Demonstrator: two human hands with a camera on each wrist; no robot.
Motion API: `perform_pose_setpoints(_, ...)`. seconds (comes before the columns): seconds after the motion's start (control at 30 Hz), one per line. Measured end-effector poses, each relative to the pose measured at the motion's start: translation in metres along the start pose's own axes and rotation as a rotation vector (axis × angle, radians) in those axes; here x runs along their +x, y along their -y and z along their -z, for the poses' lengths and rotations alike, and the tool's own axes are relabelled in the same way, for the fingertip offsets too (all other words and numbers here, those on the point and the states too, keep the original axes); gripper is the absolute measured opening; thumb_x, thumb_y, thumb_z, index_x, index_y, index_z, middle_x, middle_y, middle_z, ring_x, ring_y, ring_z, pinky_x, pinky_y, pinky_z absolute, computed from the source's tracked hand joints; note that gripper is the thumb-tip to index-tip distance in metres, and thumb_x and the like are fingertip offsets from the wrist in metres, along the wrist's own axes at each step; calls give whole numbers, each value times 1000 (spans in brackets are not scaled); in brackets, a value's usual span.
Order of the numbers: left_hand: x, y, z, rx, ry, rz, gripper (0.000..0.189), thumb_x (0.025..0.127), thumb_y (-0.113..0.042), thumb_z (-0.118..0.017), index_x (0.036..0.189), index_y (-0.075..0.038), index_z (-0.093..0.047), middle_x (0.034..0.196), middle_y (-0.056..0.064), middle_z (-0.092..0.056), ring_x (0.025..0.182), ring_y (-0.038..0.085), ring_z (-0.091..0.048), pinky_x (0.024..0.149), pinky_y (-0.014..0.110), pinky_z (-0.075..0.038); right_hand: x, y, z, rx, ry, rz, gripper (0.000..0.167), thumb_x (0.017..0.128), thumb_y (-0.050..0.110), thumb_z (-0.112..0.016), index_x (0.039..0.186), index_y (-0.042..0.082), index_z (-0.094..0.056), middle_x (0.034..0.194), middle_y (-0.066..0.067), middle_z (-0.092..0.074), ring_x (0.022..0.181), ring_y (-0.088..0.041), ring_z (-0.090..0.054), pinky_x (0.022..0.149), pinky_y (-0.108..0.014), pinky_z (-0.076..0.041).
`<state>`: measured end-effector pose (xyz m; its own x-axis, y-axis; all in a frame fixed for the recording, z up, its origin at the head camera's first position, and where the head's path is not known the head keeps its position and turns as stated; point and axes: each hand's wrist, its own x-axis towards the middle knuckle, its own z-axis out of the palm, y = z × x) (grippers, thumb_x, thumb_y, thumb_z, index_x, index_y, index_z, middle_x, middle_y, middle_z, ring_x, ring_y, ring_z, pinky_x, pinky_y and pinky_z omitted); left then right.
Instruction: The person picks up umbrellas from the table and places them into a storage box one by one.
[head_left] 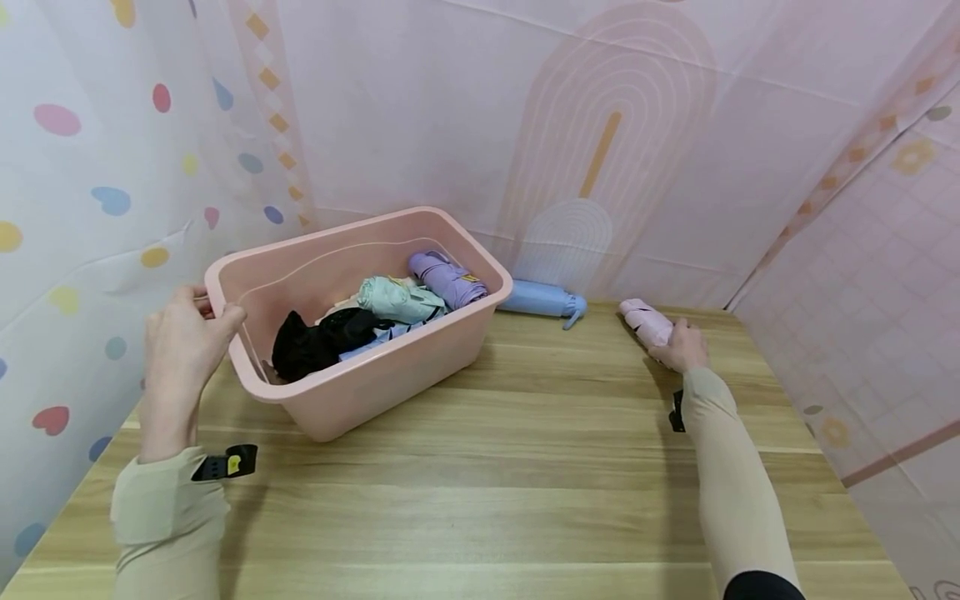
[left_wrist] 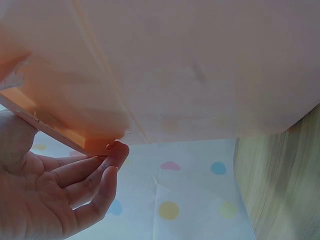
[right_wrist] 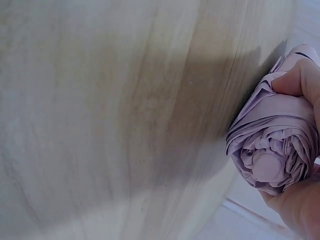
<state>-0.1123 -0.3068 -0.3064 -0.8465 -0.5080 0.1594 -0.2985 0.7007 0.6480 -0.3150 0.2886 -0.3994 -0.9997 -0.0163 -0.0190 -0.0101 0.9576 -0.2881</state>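
Note:
My left hand [head_left: 183, 342] grips the left end rim of a pink plastic bin [head_left: 390, 379], thumb on top and fingers curled under the lip, as the left wrist view also shows. At the right back of the table, my right hand [head_left: 684, 346] holds a rolled-up pale pink folding umbrella [head_left: 643, 320] by its near end. Its wrapped fabric and round end cap [right_wrist: 268, 166] face the right wrist camera. In the bin lie a purple rolled umbrella [head_left: 450, 279], a mint green one [head_left: 401, 300], a black fabric bundle [head_left: 315, 342] and some light blue fabric [head_left: 392, 333].
A blue rolled umbrella [head_left: 542, 300] with a wrist strap lies by the back wall, partly hidden behind the bin's right end. The wood-grain table [head_left: 480, 500] meets patterned cloth walls [head_left: 420, 108] at the back and both sides.

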Motion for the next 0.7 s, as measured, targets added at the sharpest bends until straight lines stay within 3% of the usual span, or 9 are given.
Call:
perform_pose_setpoints(0.1, 1, 0, 0, 2, 1, 4, 61, 88, -29, -45, 133, 11, -42, 121, 35, -58, 113, 47, -53, 72, 37, -45, -1, 2, 2, 1, -26, 32, 70, 78, 25, -63, 126, -19, -38, 117, -42, -47, 103, -53, -51, 86, -57, -44)
perform_pose_setpoints(0.3, 1, 0, 0, 4, 6, 11, 62, 88, -31, -45, 134, 10, -42, 121, 34, -58, 113, 47, -54, 73, 40, -47, -2, 12, 9, 57, -87, 93, 70, 76, 20, -65, 128, -17, -39, 115, -40, -50, 100, -49, -52, 85, -56, -45)
perform_pose_setpoints(0.5, 1, 1, 2, 7, 33, 28, 66, 88, -34, -44, 137, 10, -38, 123, 33, -57, 111, 46, -54, 66, 31, -41, -3, 27, 22, 67, -99, 165, 68, 75, 18, -68, 127, -17, -40, 114, -37, -51, 99, -47, -52, 86, -55, -45)
perform_pose_setpoints(0.7, 1, 3, 1, 10, 53, 41, 69, 88, -36, -44, 138, 10, -35, 125, 33, -56, 110, 46, -54, 67, 32, -42, -6, 38, 30, 54, -160, 256, 64, 73, 16, -70, 121, -18, -45, 108, -37, -53, 95, -48, -54, 83, -55, -45)
